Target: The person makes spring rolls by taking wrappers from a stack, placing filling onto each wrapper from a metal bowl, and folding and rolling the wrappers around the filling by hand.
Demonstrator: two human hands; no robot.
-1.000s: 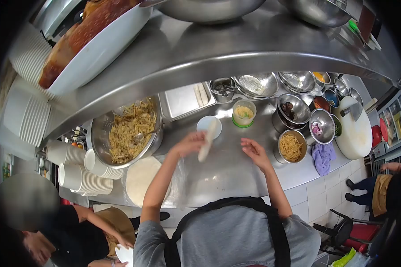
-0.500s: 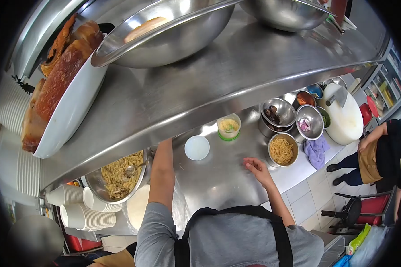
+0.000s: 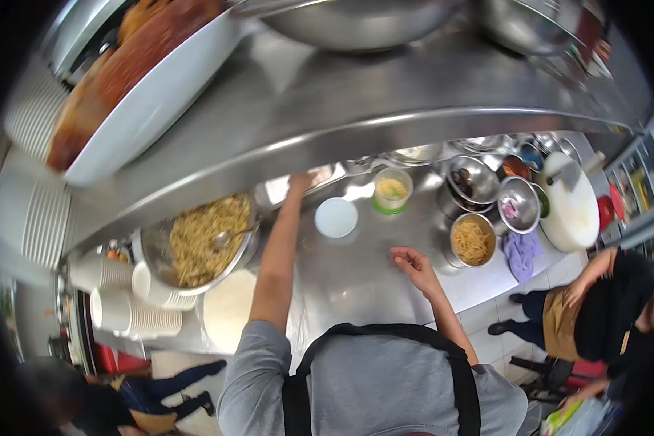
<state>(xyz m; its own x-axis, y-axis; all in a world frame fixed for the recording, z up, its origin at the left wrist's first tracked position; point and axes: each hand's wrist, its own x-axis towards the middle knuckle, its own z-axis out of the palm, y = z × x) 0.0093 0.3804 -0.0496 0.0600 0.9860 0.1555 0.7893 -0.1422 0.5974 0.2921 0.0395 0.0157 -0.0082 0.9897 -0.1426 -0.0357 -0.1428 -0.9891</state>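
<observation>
My left hand (image 3: pixel 302 182) reaches under the shelf edge to a shallow metal tray (image 3: pixel 328 179) with something pale in it. Its fingers are small and blurred, so I cannot tell what they hold. Held low over the steel counter (image 3: pixel 341 280), my right hand (image 3: pixel 413 266) has loosely bent fingers apart from the thumb and nothing visible between them. Between the hands sits a pale round dish or lid (image 3: pixel 336 218). Behind it stands a clear tub (image 3: pixel 392 192) with a green base and yellow shreds inside. To the right, a metal pot (image 3: pixel 472 243) holds yellow strips.
Overhead, a steel shelf (image 3: pixel 356 94) carries roast meat (image 3: pixel 142 54) on a white dish. A mixing bowl (image 3: pixel 211 240) of food with a spoon stands left, beside stacked cups (image 3: pixel 134 312). A cleaver (image 3: pixel 563 174) lies on a round board (image 3: pixel 574 207). People stand on both sides.
My left hand has come into view at the metal tray. The camera view has shifted, showing more under the shelf. The right hand stays over the counter.
</observation>
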